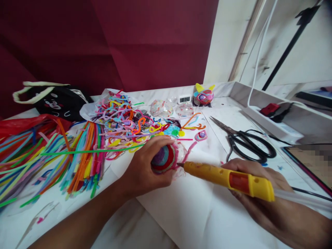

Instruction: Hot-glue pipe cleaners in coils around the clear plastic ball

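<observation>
My left hand (145, 169) is closed around a small ball (166, 157) covered in coiled pipe cleaners of pink, purple, blue and red, with a clear plastic part showing on its right side. My right hand (259, 183) grips a yellow glue pen (228, 178) with an orange panel. The pen's dark tip touches the ball's right edge. A clear glue stick sticks out of the pen's back end toward the lower right.
Straight pipe cleaners (52, 155) lie in a large pile at the left, bent ones (124, 121) behind the ball. Black scissors (246, 140) lie at the right. Clear half-shells (160, 108), a small clock (184, 99), a finished figure (204, 95) and a black bag (57, 100) stand behind.
</observation>
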The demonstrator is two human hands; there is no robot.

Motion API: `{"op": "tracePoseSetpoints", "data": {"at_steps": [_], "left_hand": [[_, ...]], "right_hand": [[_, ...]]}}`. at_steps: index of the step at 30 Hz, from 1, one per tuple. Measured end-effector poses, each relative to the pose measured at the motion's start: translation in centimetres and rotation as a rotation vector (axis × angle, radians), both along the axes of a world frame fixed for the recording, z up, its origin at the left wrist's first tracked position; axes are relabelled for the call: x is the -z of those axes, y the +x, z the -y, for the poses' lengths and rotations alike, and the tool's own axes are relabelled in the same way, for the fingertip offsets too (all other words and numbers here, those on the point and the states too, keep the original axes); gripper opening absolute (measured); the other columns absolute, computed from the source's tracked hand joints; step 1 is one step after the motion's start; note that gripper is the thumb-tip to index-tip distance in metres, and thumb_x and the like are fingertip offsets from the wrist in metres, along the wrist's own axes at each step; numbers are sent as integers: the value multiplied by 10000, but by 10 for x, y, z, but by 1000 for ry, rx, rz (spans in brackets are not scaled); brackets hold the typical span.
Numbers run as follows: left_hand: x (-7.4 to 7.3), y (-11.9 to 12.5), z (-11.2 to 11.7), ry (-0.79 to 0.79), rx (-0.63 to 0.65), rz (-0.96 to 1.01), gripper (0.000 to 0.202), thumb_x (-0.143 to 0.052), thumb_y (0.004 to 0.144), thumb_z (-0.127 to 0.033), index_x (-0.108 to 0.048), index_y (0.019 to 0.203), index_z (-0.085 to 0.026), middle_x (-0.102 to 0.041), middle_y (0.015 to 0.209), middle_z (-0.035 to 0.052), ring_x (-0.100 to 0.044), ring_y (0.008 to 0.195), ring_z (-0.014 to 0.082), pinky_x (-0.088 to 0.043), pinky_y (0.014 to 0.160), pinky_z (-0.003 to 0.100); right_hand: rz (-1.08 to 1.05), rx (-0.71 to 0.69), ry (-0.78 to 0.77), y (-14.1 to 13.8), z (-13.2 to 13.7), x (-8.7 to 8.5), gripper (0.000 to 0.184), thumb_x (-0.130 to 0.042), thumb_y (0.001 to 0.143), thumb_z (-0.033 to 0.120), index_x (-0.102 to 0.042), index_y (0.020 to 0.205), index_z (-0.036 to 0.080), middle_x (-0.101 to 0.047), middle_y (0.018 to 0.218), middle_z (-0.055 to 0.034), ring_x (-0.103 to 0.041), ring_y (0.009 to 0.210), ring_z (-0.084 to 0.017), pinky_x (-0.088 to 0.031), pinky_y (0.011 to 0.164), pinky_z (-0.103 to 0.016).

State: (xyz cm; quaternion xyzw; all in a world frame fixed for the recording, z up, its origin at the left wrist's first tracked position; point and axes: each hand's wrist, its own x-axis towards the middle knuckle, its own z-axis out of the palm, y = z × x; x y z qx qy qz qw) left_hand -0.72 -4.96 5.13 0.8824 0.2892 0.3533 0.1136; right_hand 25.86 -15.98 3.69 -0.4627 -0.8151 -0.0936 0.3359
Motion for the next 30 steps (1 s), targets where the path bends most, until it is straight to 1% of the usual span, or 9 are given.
{"op": "tracePoseSetpoints", "data": {"at_steps": [3, 8, 14, 20, 25, 28, 30], "left_hand": [[-1, 1, 1, -16, 3, 0, 541, -705, 724, -224, -552, 1241, -172, -640, 1260, 130, -604, 1203, 256, -466, 1067, 369], [0, 0, 1, -25, -2, 3, 558, -709, 722, -234, -543, 1253, -192, -639, 1268, 124, -606, 1202, 271, -474, 1061, 400], [2, -1, 0, -12, -17, -4, 583, -710, 723, -234, -523, 1274, -194, -640, 1262, 127, -613, 1189, 270, -479, 1055, 409], [1, -1, 1, -23, -17, -11, 591, -693, 717, -231, -515, 1279, -194, -636, 1267, 124, -610, 1199, 268, -482, 1055, 403], [0, -2, 2, -24, -11, -19, 592, -693, 717, -236, -508, 1278, -195, -636, 1261, 121, -610, 1199, 267, -490, 1046, 394], [1, -2, 2, -30, -22, -20, 612, -708, 708, -232, -503, 1284, -210, -638, 1257, 109, -620, 1175, 262, -496, 1035, 398], [2, -2, 2, -34, -33, -21, 630, -717, 700, -231, -498, 1291, -221, -636, 1262, 104, -620, 1171, 265, -502, 1025, 405]], "right_hand": [[14, 3, 5, 0, -1, -1, 256, -451, 884, 164, -491, 1132, 215, -708, 879, -43, -705, 678, -166, -554, 568, -245], [18, 86, 38, 1, -1, 4, 213, -455, 932, 267, -513, 1130, 213, -723, 909, -72, -729, 715, -195, -576, 601, -291], [2, 90, 50, 1, 1, 3, 212, -431, 961, 289, -497, 1141, 199, -711, 885, -72, -712, 665, -177, -566, 587, -271], [2, 117, 48, 3, -2, 6, 233, -457, 955, 293, -502, 1167, 206, -683, 928, -68, -702, 730, -179, -560, 640, -275], [-15, 110, 45, 3, -2, 7, 208, -471, 948, 288, -503, 1143, 226, -695, 922, -61, -710, 711, -192, -557, 603, -289], [-4, 108, 45, 1, -2, 3, 210, -433, 962, 309, -488, 1149, 229, -713, 902, -62, -716, 680, -198, -567, 586, -296], [-9, 81, 37, 0, -2, -1, 192, -408, 967, 298, -481, 1134, 239, -720, 854, -45, -709, 630, -193, -562, 545, -285]]}}
